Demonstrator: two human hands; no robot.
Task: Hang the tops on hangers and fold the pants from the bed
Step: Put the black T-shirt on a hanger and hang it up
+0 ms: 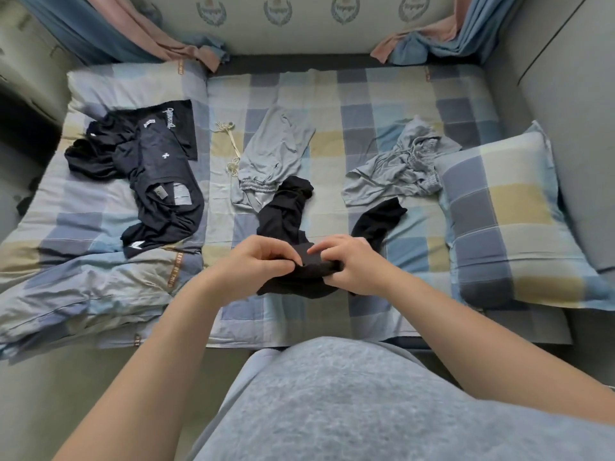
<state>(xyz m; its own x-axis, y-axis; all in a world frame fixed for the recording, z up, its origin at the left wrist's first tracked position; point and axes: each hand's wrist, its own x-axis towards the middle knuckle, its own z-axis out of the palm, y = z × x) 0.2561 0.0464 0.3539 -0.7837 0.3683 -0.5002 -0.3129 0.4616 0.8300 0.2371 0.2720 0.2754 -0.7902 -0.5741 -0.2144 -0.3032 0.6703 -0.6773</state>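
**Observer:** Label the largest items first, please.

**Operator:** (a) From my remote station I see the bed (366,94), spread with a checked sheet of blue, grey and yellow squares; it fills most of the view. (b) A folded quilt (83,287) in the same check lies along its left side. (c) A matching pillow (506,221) lies at the right edge.

**Observer:** And the clothing?

**Operator:** (d) A heap of dark tops (159,181), bearing small white prints, rests on the quilt, left of centre. (e) Pale grey pants (273,151) lie on the sheet at centre, with the gathered waistband toward me. (f) A crumpled grey garment (399,164) lies to the right, touching the pillow; I cannot tell whether it is a top or pants. (g) A black garment (286,211) overlaps the waistband of the grey pants and runs down to the hands near the bed's front edge.

**Observer:** State of the hands?

**Operator:** (h) Left hand (263,261): fingers curled, pinching a bunched fold of the black garment. (i) Right hand (352,264): likewise grasping that fold, just beside the left hand. (j) A cream cord (229,144) lies on the sheet between the dark tops and the grey pants.
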